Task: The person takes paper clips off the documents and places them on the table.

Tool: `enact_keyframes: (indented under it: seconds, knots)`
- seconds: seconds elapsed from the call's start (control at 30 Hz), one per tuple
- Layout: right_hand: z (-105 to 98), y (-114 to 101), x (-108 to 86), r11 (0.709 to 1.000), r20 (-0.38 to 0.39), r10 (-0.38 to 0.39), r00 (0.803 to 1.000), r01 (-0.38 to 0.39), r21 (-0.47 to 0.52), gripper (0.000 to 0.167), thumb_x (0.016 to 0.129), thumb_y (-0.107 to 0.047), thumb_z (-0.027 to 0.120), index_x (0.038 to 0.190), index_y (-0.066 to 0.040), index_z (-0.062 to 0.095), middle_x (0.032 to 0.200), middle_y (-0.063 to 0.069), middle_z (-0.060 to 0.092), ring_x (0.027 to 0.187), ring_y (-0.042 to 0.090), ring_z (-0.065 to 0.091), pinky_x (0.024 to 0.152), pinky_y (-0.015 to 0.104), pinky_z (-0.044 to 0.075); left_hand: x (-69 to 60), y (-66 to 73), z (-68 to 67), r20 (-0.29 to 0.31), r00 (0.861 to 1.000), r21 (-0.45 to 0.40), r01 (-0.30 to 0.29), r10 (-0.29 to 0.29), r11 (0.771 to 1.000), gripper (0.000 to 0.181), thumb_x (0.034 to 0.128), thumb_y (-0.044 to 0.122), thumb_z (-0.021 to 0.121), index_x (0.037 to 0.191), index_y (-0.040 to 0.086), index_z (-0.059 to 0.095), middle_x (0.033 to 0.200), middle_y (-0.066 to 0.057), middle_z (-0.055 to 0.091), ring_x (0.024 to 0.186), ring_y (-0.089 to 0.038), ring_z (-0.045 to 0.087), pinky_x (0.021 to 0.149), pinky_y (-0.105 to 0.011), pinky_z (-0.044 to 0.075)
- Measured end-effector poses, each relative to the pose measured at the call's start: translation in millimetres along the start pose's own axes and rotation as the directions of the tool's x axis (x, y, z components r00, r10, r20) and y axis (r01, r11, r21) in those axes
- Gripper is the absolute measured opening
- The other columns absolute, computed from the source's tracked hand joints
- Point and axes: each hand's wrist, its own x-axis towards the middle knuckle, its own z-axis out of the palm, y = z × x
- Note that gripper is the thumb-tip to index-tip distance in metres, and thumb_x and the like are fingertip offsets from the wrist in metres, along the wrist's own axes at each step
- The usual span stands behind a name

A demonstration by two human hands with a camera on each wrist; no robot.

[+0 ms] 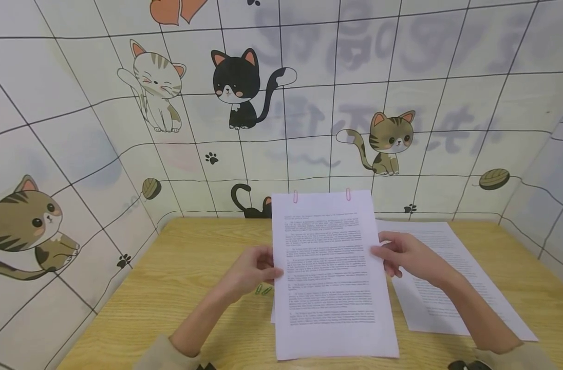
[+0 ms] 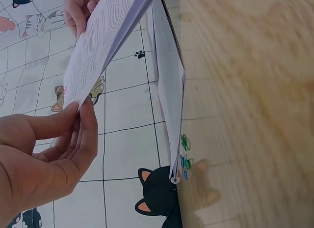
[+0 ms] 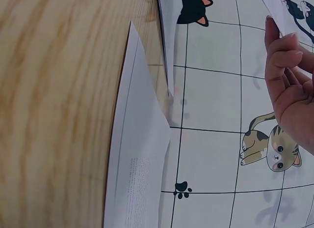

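Note:
A printed sheet bundle is held up above the table, with two pink paper clips on its top edge. My left hand pinches its left edge between thumb and fingers, as the left wrist view shows with the same hand. On the opposite edge my right hand grips the paper, thumb in front. In the right wrist view only a corner of the held paper appears beside the right hand. Several green and blue paper clips lie on the table near the left hand.
More printed paper lies on the wooden table to the right, partly behind the right forearm. Another paper pile rests beneath the held bundle, mostly hidden in the head view. A cat-patterned wall covering stands behind the table.

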Motion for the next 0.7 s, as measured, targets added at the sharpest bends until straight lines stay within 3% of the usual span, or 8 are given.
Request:
enact_keyframes:
  seconds: [0.2,0.4,0.57,0.7]
  knots:
    - [1,3,-0.1,1.000,-0.034,-0.009,0.999,0.008,-0.028,0.022,0.102,-0.017,0.061,0.108,0.004,0.056,0.065,0.009,0.059,0.051,0.017,0.049,0.049,0.027,0.043,1.9,-2.3,1.4,0.013,1.000,0.031,-0.021,0.020,0.999,0.022,0.0896,-0.011,0.065,0.111,-0.009,0.064,0.092,-0.013,0.068,0.081,-0.021,0.066,0.075,-0.039,0.059]
    - [0,2,-1.7,0.999,-0.061,-0.031,0.998,0.028,-0.043,0.020,0.101,-0.015,0.062,0.104,0.003,0.055,0.062,0.009,0.057,0.050,0.016,0.048,0.048,0.027,0.042,5.7,-0.9,-2.3,-0.077,0.996,0.098,-0.028,0.036,0.995,0.022,0.0902,-0.002,0.070,0.112,-0.004,0.066,0.096,-0.010,0.067,0.085,-0.021,0.066,0.081,-0.047,0.058]
    - [1,1,-1.9,0.998,-0.064,-0.041,0.997,0.038,-0.047,0.018,0.102,-0.012,0.061,0.104,0.004,0.054,0.064,0.011,0.058,0.050,0.017,0.048,0.047,0.026,0.040,12.2,7.2,-8.0,-0.181,0.979,0.111,-0.074,0.094,0.991,0.021,0.0925,0.003,0.071,0.112,-0.001,0.066,0.098,-0.009,0.068,0.085,-0.022,0.066,0.081,-0.038,0.057]
    - [1,0,-1.8,0.998,-0.059,-0.050,0.997,0.047,-0.045,0.017,0.102,-0.009,0.060,0.107,0.005,0.053,0.068,0.011,0.060,0.050,0.017,0.048,0.047,0.025,0.040,18.0,15.9,-11.7,-0.263,0.951,0.116,-0.137,0.164,0.984,0.023,0.0936,0.005,0.071,0.116,0.001,0.067,0.101,-0.010,0.069,0.089,-0.022,0.066,0.082,-0.033,0.056]
